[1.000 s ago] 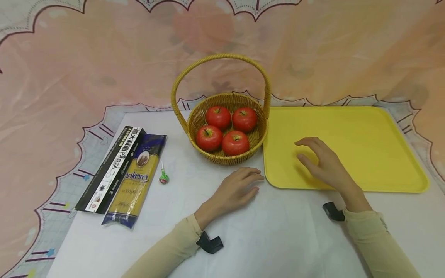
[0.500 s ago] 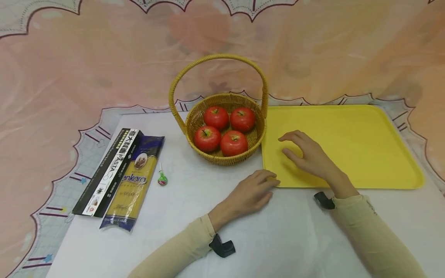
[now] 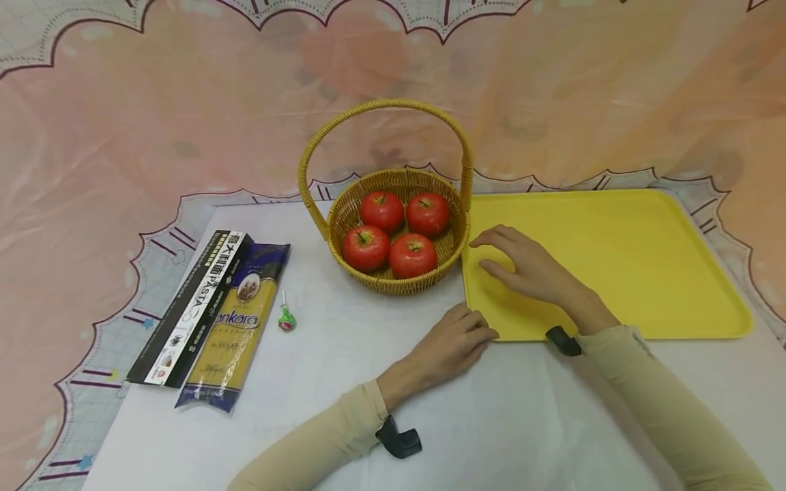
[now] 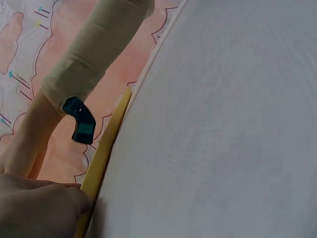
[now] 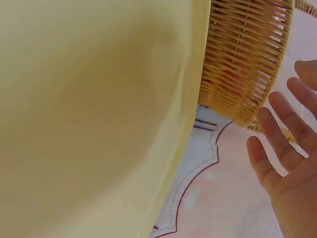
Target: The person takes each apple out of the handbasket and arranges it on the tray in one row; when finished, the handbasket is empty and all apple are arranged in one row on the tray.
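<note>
In the head view my left hand (image 3: 451, 344) is at the near left corner of the yellow tray (image 3: 614, 273), its fingertips right at the rim. The left wrist view shows this hand (image 4: 42, 210) against the tray's thin edge (image 4: 106, 148). Over the tray's left part hovers my right hand (image 3: 534, 269), fingers spread and thumb apart, holding nothing. Just left of its fingertips stands a wicker basket (image 3: 399, 286) with a tall handle and several red apples (image 3: 413, 256) inside. The basket's side (image 5: 242, 54) also shows beyond the right hand's extended fingers (image 5: 277, 134) in the right wrist view.
On the left lie a black and white pasta box (image 3: 190, 307) and a bag of spaghetti (image 3: 230, 334), partly overlapping. A green-wrapped lollipop (image 3: 286, 319) is beside them. Behind the white table (image 3: 344, 354) hangs a patterned cloth (image 3: 245, 102).
My left hand has moved right to the tray's near corner. My right hand has shifted left over the tray, closer to the basket. Basket, apples and packages stay in place.
</note>
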Available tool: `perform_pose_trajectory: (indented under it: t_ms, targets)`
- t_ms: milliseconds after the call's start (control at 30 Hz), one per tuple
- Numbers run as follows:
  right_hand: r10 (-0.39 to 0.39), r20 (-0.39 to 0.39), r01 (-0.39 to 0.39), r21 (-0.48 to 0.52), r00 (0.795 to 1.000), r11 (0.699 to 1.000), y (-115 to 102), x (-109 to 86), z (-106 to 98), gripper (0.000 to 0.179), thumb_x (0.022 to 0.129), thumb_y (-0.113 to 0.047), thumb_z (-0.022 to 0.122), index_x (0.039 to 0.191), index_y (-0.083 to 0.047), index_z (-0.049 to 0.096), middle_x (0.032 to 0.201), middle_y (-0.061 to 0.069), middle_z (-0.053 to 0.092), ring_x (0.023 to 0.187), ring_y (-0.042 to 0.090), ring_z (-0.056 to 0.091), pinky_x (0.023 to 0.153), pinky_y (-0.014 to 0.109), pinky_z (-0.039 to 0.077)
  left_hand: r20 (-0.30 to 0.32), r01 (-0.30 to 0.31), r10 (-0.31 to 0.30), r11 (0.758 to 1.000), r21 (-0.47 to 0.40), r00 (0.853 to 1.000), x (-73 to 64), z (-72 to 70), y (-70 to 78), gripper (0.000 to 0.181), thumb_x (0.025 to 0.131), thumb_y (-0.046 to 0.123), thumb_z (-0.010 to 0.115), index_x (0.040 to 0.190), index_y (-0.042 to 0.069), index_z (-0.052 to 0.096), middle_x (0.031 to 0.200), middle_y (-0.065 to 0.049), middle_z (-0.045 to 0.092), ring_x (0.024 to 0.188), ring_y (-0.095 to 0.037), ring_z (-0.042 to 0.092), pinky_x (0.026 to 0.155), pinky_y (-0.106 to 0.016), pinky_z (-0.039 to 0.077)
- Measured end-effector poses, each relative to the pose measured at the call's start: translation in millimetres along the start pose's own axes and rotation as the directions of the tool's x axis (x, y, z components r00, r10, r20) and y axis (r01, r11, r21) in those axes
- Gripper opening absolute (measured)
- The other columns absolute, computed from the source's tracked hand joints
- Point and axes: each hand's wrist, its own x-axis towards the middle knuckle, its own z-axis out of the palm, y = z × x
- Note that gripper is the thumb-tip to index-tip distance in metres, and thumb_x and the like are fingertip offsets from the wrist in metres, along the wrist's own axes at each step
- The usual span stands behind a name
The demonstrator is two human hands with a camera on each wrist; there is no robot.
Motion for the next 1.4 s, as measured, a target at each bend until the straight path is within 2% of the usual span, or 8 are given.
perform_pose_trajectory:
  t_ms: [133,333,500,667,833,1033,1133,1400]
  targets:
    - [-0.028,0.035,0.028,0.004,0.999,1.0,-2.5,10.1,0.6,0.031,0.094,-0.024,0.058,0.123,-0.015,0.056,0.123,0.001,0.055,0.119,0.019,0.049,0.1,0.043,0.041,0.001,-0.025,0.025,1.0,0.01,1.0,0.6,1.8,3.0,0.016,0.091,0.017,0.061,0.104,0.019,0.07,0.091,0.006,0.058,0.1,-0.013,0.05,0.104,-0.03,0.035]
    - [-0.084,0.052,0.083,0.021,0.995,0.996,-12.6,27.7,1.9,0.031,0.093,-0.021,0.059,0.123,-0.014,0.056,0.122,0.001,0.056,0.118,0.019,0.049,0.099,0.041,0.042,0.036,0.005,-0.006,1.0,0.026,0.999,-3.6,-0.1,6.1,0.013,0.091,0.021,0.062,0.101,0.022,0.07,0.09,0.008,0.058,0.096,-0.01,0.051,0.113,-0.04,0.03]
    - [-0.122,0.097,0.117,0.06,0.988,0.991,-23.3,44.5,5.5,0.032,0.093,-0.022,0.06,0.123,-0.013,0.056,0.122,0.004,0.055,0.109,0.023,0.054,0.093,0.041,0.046,0.041,0.005,-0.006,0.999,0.038,0.999,-7.2,-2.9,8.4,0.012,0.091,0.023,0.062,0.1,0.023,0.071,0.09,0.009,0.058,0.095,-0.01,0.051,0.113,-0.04,0.029]
    - [-0.097,0.153,0.088,0.066,0.983,0.994,-28.2,59.0,11.4,0.038,0.091,-0.027,0.062,0.125,-0.012,0.055,0.124,0.004,0.053,0.106,0.025,0.055,0.091,0.041,0.047,0.043,0.003,-0.005,0.999,0.037,0.999,-9.7,-3.7,11.4,0.013,0.091,0.023,0.062,0.101,0.023,0.07,0.091,0.009,0.058,0.096,-0.009,0.051,0.114,-0.041,0.029]
    - [-0.086,0.21,0.078,0.049,0.974,0.996,-32.8,72.6,18.5,0.044,0.091,-0.034,0.062,0.129,-0.014,0.053,0.127,0.004,0.052,0.114,0.023,0.054,0.097,0.041,0.045,0.025,0.003,-0.005,0.998,0.056,1.0,-11.4,-1.7,12.5,0.013,0.091,0.022,0.062,0.1,0.023,0.07,0.09,0.009,0.059,0.095,-0.009,0.052,0.113,-0.04,0.03]
    - [-0.01,0.286,0.007,0.011,0.958,1.0,-35.8,84.7,22.6,0.052,0.088,-0.046,0.061,0.133,-0.021,0.05,0.136,0.003,0.047,0.123,0.023,0.049,0.104,0.046,0.04,0.026,0.01,-0.011,0.999,0.037,1.0,-10.8,-2.6,11.3,0.014,0.092,0.021,0.06,0.102,0.023,0.07,0.089,0.009,0.058,0.095,-0.009,0.052,0.114,-0.04,0.029]
    - [0.022,0.328,-0.022,-0.004,0.944,1.0,-36.8,89.2,24.3,0.057,0.088,-0.048,0.06,0.136,-0.021,0.046,0.139,0.003,0.046,0.126,0.023,0.047,0.106,0.045,0.038,0.019,0.008,-0.009,0.999,0.031,1.0,-11.8,-3.0,10.1,0.014,0.092,0.022,0.061,0.101,0.022,0.07,0.088,0.009,0.058,0.094,-0.01,0.052,0.113,-0.039,0.029]
    - [0.117,0.441,-0.115,-0.031,0.89,0.993,-43.5,98.1,27.7,0.069,0.084,-0.05,0.063,0.142,-0.023,0.036,0.144,0.007,0.042,0.13,0.029,0.043,0.108,0.052,0.035,-0.017,-0.01,0.011,1.0,0.012,1.0,-15.2,2.6,10.1,0.012,0.091,0.022,0.062,0.099,0.023,0.07,0.088,0.01,0.059,0.095,-0.009,0.053,0.112,-0.037,0.03]
